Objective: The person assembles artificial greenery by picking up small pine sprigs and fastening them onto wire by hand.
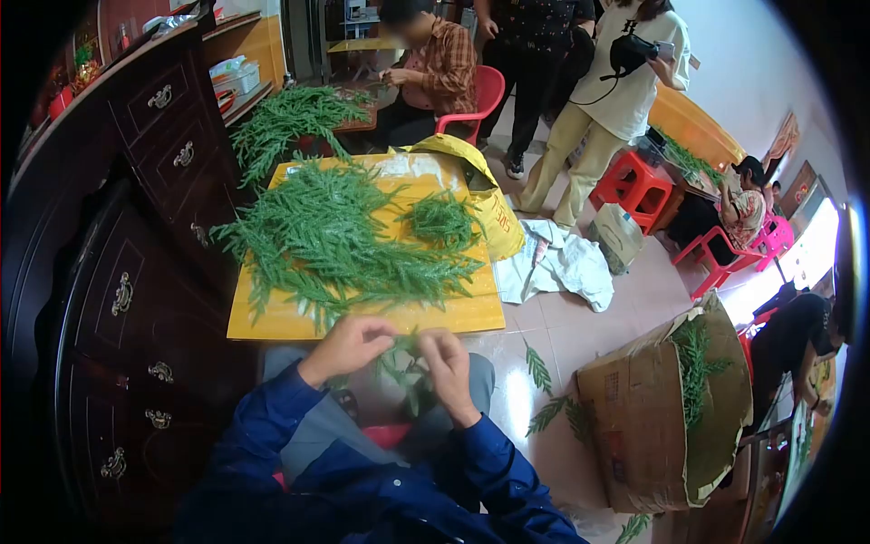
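Note:
Both my hands are over my lap at the near edge of the yellow table (pixel 362 328). A green leafy sprig (pixel 399 364) hangs between them, partly blurred. My left hand (pixel 349 349) has its thumb and fingers curled toward the sprig's top; whether it grips it is unclear. The bent fingers of my right hand (pixel 446 367) are pinched at the upper end of the sprig. On the table lie a large heap of green sprigs (pixel 326 231) and, to its right, a smaller bundle (pixel 442 220).
A yellow sack (pixel 498 222) and a white sack (pixel 566 267) lie right of the table. A cardboard box (pixel 634 408) of greenery stands at the right, with loose sprigs on the floor. Dark drawers (pixel 136 290) line the left. Several people are beyond, near red stools (pixel 634 186).

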Demonstrator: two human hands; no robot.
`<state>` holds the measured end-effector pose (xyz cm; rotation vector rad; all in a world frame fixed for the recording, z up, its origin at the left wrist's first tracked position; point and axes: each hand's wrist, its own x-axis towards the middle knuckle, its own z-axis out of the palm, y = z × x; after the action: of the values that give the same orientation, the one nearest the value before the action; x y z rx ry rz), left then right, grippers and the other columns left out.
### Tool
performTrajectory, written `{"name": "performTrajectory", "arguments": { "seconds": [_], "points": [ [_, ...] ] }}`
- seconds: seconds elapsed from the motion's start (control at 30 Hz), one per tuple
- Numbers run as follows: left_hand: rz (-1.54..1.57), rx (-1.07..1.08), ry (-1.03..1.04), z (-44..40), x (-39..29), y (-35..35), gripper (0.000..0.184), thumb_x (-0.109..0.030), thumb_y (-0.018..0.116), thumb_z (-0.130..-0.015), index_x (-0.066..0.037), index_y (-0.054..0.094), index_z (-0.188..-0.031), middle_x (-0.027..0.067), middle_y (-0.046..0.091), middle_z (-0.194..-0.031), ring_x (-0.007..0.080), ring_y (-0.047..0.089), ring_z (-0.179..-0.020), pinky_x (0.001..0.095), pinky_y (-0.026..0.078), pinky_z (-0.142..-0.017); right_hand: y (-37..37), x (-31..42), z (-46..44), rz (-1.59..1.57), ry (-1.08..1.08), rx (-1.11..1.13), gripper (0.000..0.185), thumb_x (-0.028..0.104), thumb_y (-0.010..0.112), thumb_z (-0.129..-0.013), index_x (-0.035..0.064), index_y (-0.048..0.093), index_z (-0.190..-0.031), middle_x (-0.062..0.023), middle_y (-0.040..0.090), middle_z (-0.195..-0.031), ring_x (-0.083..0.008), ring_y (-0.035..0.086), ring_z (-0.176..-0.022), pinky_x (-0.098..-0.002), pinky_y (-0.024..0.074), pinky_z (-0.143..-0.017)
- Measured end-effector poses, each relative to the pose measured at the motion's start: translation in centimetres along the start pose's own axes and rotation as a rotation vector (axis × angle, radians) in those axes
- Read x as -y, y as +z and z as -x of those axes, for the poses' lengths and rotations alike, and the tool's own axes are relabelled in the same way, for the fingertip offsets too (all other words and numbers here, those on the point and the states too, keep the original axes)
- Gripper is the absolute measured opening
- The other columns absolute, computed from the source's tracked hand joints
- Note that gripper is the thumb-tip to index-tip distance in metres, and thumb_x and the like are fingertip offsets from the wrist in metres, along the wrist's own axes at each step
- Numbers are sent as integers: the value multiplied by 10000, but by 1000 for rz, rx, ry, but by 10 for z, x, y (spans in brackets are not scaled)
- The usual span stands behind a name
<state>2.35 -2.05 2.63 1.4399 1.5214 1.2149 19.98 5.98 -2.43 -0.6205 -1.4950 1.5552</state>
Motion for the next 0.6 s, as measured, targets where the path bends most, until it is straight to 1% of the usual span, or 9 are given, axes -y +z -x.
{"name": "performTrajectory", "arguments": {
  "seconds": [0.03,0.07,0.17,0.2,0.23,0.3,0.43,0.5,0.6],
  "points": [
    [44,-18,11,-3,-3,-1,151,-31,622,-845,15,651,-986,-7,642,-814,37,554,-716,203,462,-646,0,0,-1,-141,27,-30,183,169,573,-931,-3,599,-987,-84,656,-872,-126,619,-829,-260,475,-733],
    [97,-33,0,-7,-5,-3,150,-33,612,-853,16,648,-990,-3,644,-829,42,561,-724,205,467,-650,-4,3,-1,-172,106,-55,292,264,490,-979,-1,548,-1087,-98,642,-958,-148,605,-902,-271,460,-804],
    [242,-79,-3,-29,-15,-17,154,-43,578,-880,18,630,-1012,9,645,-867,61,582,-746,211,482,-654,-9,-6,-8,-443,216,-193,343,321,448,-989,12,524,-1115,-97,635,-977,-159,612,-886,-292,473,-803],
    [282,-95,21,-39,-21,-22,160,-49,565,-890,17,619,-1024,13,643,-875,71,591,-753,213,486,-651,-11,-8,-8,-432,238,-222,357,348,418,-995,30,508,-1129,-100,627,-1008,-169,615,-877,-301,480,-803],
    [322,-111,43,-49,-26,-26,165,-55,552,-899,17,608,-1037,18,641,-884,80,600,-759,215,491,-649,-11,-6,-7,-460,268,-204,337,333,430,-992,32,515,-1118,-95,630,-995,-163,615,-870,-292,477,-795],
    [475,-157,-24,-73,-32,-36,183,-55,529,-909,8,574,-1074,21,628,-873,102,611,-766,230,502,-641,-11,-2,-6,-518,324,-163,298,304,452,-987,37,528,-1096,-86,637,-969,-153,614,-854,-274,472,-778],
    [683,-209,-49,-129,-12,-56,229,-66,525,-909,-17,518,-1133,33,610,-842,140,621,-749,269,517,-610,-9,-9,-6,-422,323,71,197,218,521,-958,44,555,-1043,-57,643,-905,-125,604,-823,-243,459,-743],
    [722,-226,-73,-156,4,-62,234,-73,531,-905,-26,515,-1134,39,609,-836,142,614,-740,290,518,-598,-7,-8,-4,-363,297,142,158,180,551,-942,44,565,-1020,-46,644,-877,-113,599,-812,-228,451,-730],
    [727,-282,-134,-188,23,-65,206,-85,542,-901,-36,522,-1101,46,608,-825,142,606,-732,315,519,-586,-7,-7,-4,-359,278,173,128,133,556,-936,26,562,-1005,-44,622,-896,-116,589,-833,-254,464,-776]
  ]
}}
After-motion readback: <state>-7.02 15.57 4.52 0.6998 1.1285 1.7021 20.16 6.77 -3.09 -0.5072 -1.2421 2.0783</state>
